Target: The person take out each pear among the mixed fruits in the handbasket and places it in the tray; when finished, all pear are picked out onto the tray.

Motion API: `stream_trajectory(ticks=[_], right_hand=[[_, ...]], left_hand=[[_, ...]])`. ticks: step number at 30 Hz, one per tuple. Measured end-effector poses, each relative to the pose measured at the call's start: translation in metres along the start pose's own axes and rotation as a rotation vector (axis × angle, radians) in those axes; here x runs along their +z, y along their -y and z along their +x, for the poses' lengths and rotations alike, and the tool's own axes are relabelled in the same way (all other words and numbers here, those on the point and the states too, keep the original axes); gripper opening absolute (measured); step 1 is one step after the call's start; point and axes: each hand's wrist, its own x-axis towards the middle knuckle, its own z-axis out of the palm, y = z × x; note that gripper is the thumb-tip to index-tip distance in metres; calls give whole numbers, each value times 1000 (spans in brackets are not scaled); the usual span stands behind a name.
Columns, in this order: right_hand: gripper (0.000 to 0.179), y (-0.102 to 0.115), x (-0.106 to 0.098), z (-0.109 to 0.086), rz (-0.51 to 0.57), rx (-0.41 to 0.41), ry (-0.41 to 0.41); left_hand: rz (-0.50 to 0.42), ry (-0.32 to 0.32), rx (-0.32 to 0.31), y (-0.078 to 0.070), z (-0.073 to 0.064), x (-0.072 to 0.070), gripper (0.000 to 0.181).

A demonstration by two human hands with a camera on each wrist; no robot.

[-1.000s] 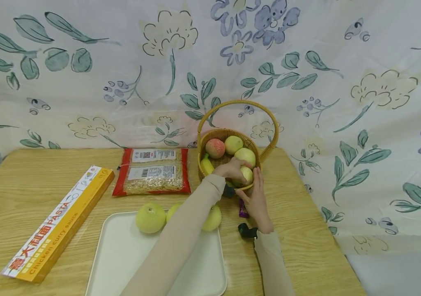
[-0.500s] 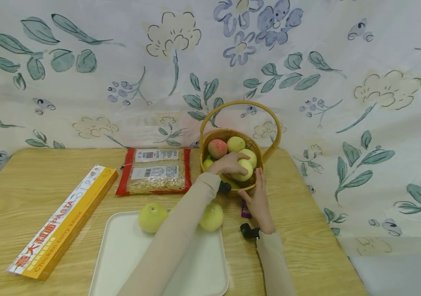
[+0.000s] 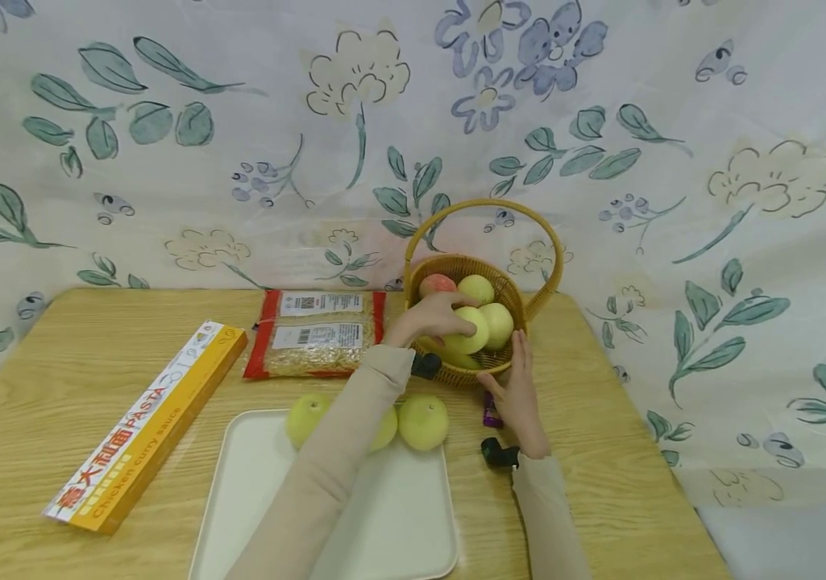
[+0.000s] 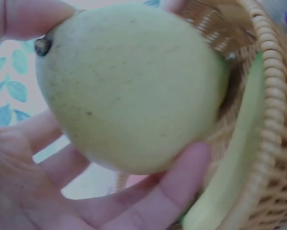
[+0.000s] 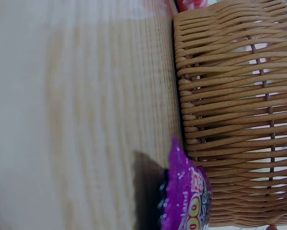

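My left hand (image 3: 433, 316) holds a pale green round fruit (image 4: 129, 91) over the basket. Thumb and fingers curl round its sides in the left wrist view, where a small dark stem shows. The wicker basket (image 5: 234, 110) has a tall hoop handle (image 3: 485, 201). Inside it lie a red peach (image 3: 437, 283), two more pale fruits, one at the back (image 3: 476, 287), and a banana (image 4: 234, 153) along the wall. My right hand (image 3: 520, 399) rests against the basket's right front rim, fingers straight along it and thumb apart.
A purple snack packet (image 5: 184, 201) lies before the basket. Several yellow-green fruits (image 3: 423, 422) line the back of a white tray (image 3: 413, 515), partly behind the left sleeve. A red-edged clear food bag (image 3: 318, 354) and a yellow pasta box (image 3: 147, 431) lie to the left.
My left hand has moved the fruit up and left from the basket's front right, uncovering more of the neighbouring pale fruit. My right hand stays on the rim. The head view shifts slightly.
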Motion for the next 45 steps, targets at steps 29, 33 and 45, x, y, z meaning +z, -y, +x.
stream_trajectory(ticks=[29,33,45], right_hand=[[94,-2,3,-1,34,-14,-30],[95,-2,2,0,29,-3,-17],[93,1,1,0,52,24,0]], left_hand=[[-41,-244,-37,47,-157,-65,59],[-90,-324,-91,72,-190,-76,56],[-151,-369,-178,127,-262,-74,51]])
